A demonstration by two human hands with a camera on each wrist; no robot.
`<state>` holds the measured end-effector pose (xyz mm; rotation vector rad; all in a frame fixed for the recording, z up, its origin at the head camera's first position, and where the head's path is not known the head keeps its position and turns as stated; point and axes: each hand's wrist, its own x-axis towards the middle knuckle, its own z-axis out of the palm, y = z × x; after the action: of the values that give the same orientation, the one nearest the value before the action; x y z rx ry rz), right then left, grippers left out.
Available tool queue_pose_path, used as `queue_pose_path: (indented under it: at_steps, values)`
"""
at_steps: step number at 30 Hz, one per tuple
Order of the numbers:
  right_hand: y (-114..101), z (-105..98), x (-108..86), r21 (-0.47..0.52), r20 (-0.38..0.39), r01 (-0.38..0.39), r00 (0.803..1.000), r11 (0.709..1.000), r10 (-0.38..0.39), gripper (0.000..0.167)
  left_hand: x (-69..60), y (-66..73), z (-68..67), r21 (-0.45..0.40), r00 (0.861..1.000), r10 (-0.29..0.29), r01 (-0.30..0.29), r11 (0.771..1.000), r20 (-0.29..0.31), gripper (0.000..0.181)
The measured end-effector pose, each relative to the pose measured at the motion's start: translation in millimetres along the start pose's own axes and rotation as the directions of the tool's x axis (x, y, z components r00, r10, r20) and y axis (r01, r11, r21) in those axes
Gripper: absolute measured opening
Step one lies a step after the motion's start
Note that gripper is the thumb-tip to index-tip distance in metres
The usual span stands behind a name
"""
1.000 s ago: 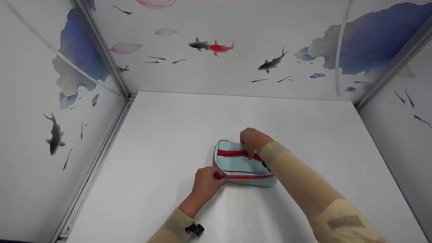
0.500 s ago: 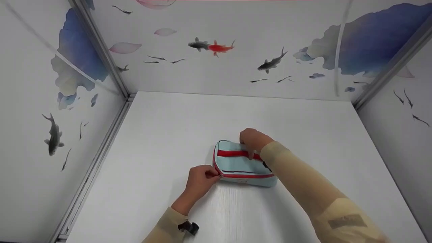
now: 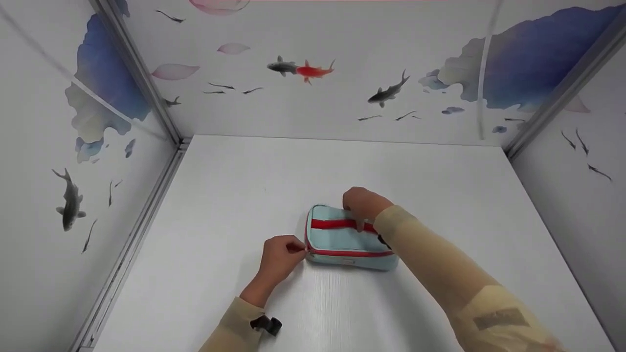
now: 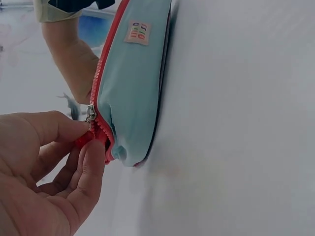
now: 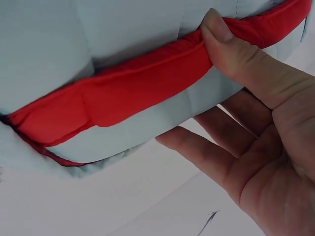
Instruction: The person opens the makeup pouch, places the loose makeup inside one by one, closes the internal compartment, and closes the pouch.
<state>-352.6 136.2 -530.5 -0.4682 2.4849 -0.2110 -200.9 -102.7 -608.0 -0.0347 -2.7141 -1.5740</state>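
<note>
A light blue zippered pouch (image 3: 330, 239) with red trim lies on the white table, a red strap (image 5: 142, 86) running across its top. At its near left corner my left hand (image 3: 279, 256) pinches the red zipper pull (image 4: 84, 139) between thumb and fingers. The metal slider (image 4: 90, 113) sits just above the pull; the red teeth look joined along the front edge and parted past the slider at the corner. My right hand (image 3: 364, 205) holds the pouch's far side, thumb pressed on the strap and fingers along the outer side. The forearm hides the pouch's right end.
White panels printed with fish and blue blots enclose the table at the back (image 3: 313, 107), left and right. Metal rails (image 3: 137, 73) run along the corners. A dark wrist mount (image 3: 266, 324) sits on the left sleeve.
My left hand has moved left along the front edge with the zipper pull, reaching the pouch's left corner. The right hand keeps its hold; the head view has shifted slightly.
</note>
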Motion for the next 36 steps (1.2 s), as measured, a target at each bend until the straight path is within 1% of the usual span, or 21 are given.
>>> queue_pose_path:
  at_steps: [2,7,11,14,19,22,26,29,33,36]
  values:
    - [0,-2,-2.7,-0.002,-0.007,0.013,1.0,1.0,-0.013,0.045,3.5,-1.2,-1.4,-0.001,1.0,-0.009,0.009,1.0,-0.011,0.004]
    - [0,-3,-4.9,0.017,-0.013,-0.004,1.0,1.0,0.004,0.045,12.4,-6.5,-2.6,0.008,1.0,-0.018,0.018,1.0,-0.024,0.005]
    - [1,-2,-3.3,-0.037,-0.003,0.012,1.0,0.999,-0.012,0.043,18.5,-9.5,-3.3,0.016,1.0,-0.016,0.016,1.0,-0.02,0.005]
    - [0,-2,-3.5,-0.055,-0.002,0.022,1.0,0.998,-0.022,0.041,23.1,-10.8,-4.8,0.023,1.0,-0.018,0.018,1.0,-0.024,0.005]
    - [-1,-2,-2.3,-0.028,-0.006,0.03,1.0,0.999,-0.031,0.041,31.9,-11.8,-8.7,0.04,0.999,-0.024,0.026,0.999,-0.044,0.005]
    - [0,-1,-1.6,-0.023,-0.008,0.027,1.0,0.999,-0.027,0.04,38.1,-11.9,-10.0,0.052,0.999,-0.023,0.025,0.998,-0.041,0.005]
    - [1,0,-3.4,0.024,-0.014,-0.006,1.0,1.0,0.007,0.041,46.1,-13.5,-9.6,0.068,0.999,-0.033,0.034,0.997,-0.023,0.005]
    - [-1,0,-5.7,0.055,-0.019,-0.016,1.0,0.998,0.017,0.045,51.5,-15.4,-9.5,0.067,0.999,-0.03,0.032,0.997,-0.025,0.004]
    - [-3,0,-4.9,0.054,-0.014,-0.016,1.0,0.998,0.017,0.047,58.2,-17.6,-10.6,0.057,0.999,-0.026,0.028,0.998,-0.032,0.004]
    - [-3,0,-3.1,0.042,-0.004,-0.018,1.0,0.999,0.018,0.048,62.9,-19.0,-11.8,0.047,0.999,-0.038,0.039,0.998,-0.018,0.004]
